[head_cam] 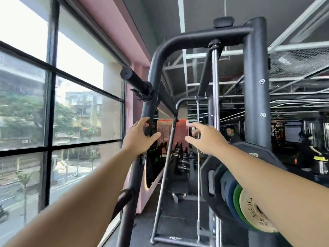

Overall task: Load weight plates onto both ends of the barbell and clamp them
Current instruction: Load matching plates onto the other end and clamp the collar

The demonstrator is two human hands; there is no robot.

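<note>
A black barbell sleeve end (135,81) sticks out at upper left of the rack, bare of plates, with a black clamp (142,95) at its inner end. My left hand (140,136) is raised with fingers spread, touching the black rack upright (148,111) below the sleeve and holding nothing. My right hand (203,136) is raised beside it, fingers apart and empty. Stacked weight plates (236,198), black, blue, green and pale yellow, hang on a storage peg at lower right, partly hidden behind my right forearm.
A black Smith-machine frame (256,82) with a chrome guide rod (215,86) stands ahead. Large windows (53,104) line the left wall. Dumbbell racks (179,154) run down the aisle. A person (231,134) stands far back.
</note>
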